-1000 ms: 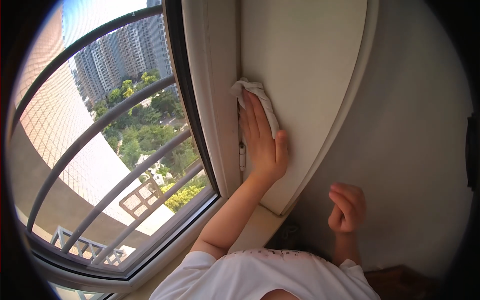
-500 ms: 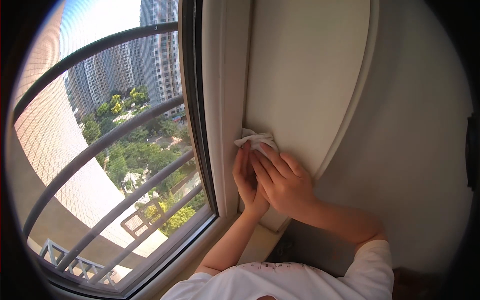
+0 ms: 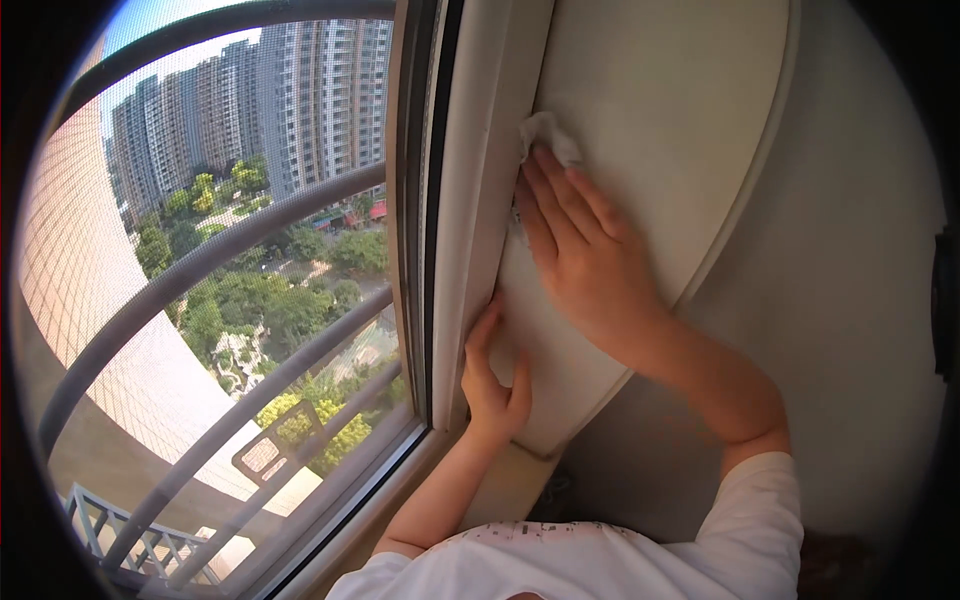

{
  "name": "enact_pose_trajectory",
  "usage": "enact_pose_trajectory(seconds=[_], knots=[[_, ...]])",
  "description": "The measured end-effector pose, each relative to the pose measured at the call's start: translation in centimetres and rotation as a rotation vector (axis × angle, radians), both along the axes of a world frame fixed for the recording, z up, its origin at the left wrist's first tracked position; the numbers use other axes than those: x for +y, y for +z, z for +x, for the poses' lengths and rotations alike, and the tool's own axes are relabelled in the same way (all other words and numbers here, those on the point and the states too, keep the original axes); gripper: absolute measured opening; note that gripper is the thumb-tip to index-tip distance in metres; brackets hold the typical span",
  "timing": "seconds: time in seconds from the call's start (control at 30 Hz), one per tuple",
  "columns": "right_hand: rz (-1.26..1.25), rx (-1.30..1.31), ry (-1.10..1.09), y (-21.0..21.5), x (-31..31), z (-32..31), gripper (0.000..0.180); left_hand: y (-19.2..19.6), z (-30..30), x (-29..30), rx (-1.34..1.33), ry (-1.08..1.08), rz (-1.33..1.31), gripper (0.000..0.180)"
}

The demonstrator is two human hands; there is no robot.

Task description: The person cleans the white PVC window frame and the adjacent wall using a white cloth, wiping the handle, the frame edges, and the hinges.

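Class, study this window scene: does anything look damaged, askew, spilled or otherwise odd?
Nothing stands out. The right hand presses a white cloth flat against the cream wall panel, the left hand rests by the window frame, and nothing looks cracked or spilled.

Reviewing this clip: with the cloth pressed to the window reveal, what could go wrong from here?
The white cloth sits only under the right hand's fingertips, so it might slip out and drop. The left hand rests where the window frame meets the cream wall panel; fingers could get pinched there if anything shifts.
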State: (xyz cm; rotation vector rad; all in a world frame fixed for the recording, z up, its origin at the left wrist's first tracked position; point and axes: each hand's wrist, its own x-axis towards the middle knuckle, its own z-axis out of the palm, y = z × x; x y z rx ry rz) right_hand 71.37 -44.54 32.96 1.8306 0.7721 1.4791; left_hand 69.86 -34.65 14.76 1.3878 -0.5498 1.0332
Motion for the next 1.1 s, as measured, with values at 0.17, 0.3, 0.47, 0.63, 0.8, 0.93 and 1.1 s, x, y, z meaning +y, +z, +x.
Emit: enact_pose_trajectory(seconds=[0.17, 0.3, 0.47, 0.63, 0.8, 0.93, 1.1], knots=[[-0.237, 0.117, -0.106, -4.2, -0.9, -1.3, 0.045, -0.2, -0.1, 0.2, -0.057, 0.049, -0.021, 0.056], [-0.103, 0.180, 0.089, 1.5, -2.2, -1.4, 0.048, 0.6, -1.1, 1.2, -0.189, 0.188, 0.109, 0.047], [0.102, 0.009, 0.113, 3.8, -1.3, -1.5, 0.045, 1.0, -1.3, 1.4, -0.191, 0.167, 0.040, 0.048], [-0.107, 0.380, 0.024, -8.8, -3.1, -1.8, 0.040, -0.1, 0.0, 0.2, -0.222, 0.102, -0.034, 0.052], [0.041, 0.286, 0.087, -1.4, -4.9, -4.5, 0.037, 0.7, -0.9, 0.4, -0.121, 0.194, 0.045, 0.049], [0.237, -0.055, 0.057, 5.4, -7.9, -5.8, 0.034, 1.0, -1.2, 0.0, -0.043, 0.228, 0.122, 0.046], [-0.116, 0.315, 0.203, -8.9, -10.1, -5.3, 0.032, 0.7, -0.4, -1.4, -0.005, 0.150, 0.142, 0.054]])
